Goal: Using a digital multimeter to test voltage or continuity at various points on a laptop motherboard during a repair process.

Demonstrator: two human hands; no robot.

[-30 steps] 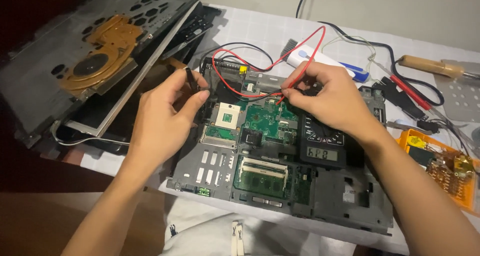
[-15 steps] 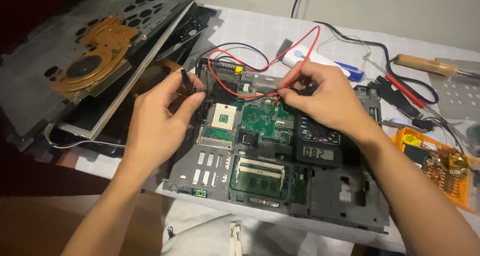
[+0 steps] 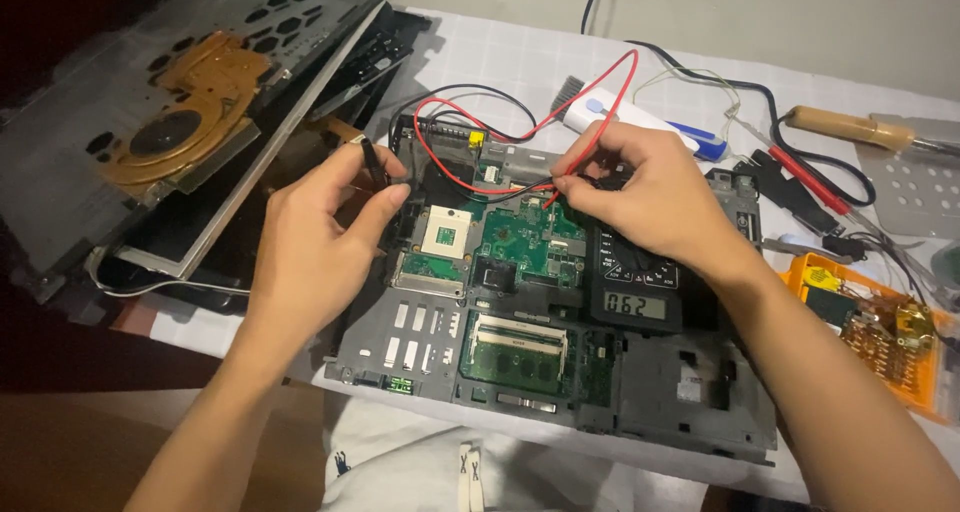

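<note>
An opened laptop base lies on the white cloth with its green circuit board exposed. My left hand pinches a black test probe against the base's left edge, next to the square processor socket. My right hand holds a red test probe, tip down on the green board. Red and black leads loop across the top of the base. A black multimeter with a lit display rests on the base under my right wrist.
A removed laptop panel with a copper heatsink and fan leans at the upper left. On the right lie a wooden-handled tool, a white and blue pen-like tool, black clips and an orange tray of parts.
Both hands have stayed on their probes at nearly the same spots. The view has shifted slightly, and the multimeter's display reading has changed.
</note>
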